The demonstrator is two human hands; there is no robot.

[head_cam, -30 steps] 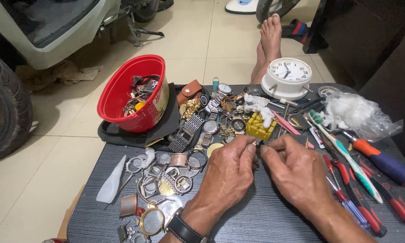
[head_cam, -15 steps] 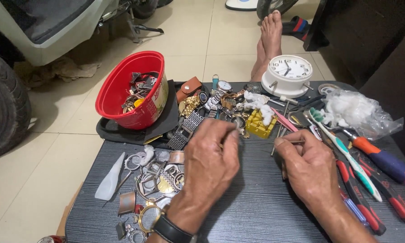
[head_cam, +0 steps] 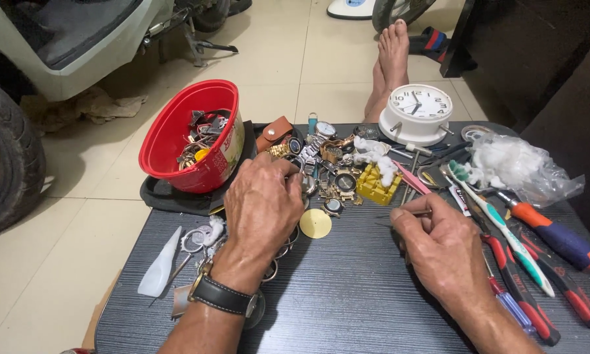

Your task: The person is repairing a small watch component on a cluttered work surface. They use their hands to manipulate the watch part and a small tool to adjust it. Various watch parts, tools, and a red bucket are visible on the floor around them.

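My left hand, with a black-strapped wristwatch on its wrist, lies palm down on a heap of watches and watch parts at the middle of the dark table. Its bent fingertips rest among the watches and hide whatever is under them. My right hand hovers over the table to the right, pinching thin metal tweezers whose tip points left. A round brass disc lies between the two hands. A yellow plastic block sits just beyond.
A red bowl of parts stands at the back left, a white alarm clock at the back right. Screwdrivers, a toothbrush and a bag of cotton line the right edge. Loose metal rings lie at the left. A bare foot rests beyond the table.
My hands have parted: the left moved forward and left onto the watch heap, the right drew back to the right with the tweezers.
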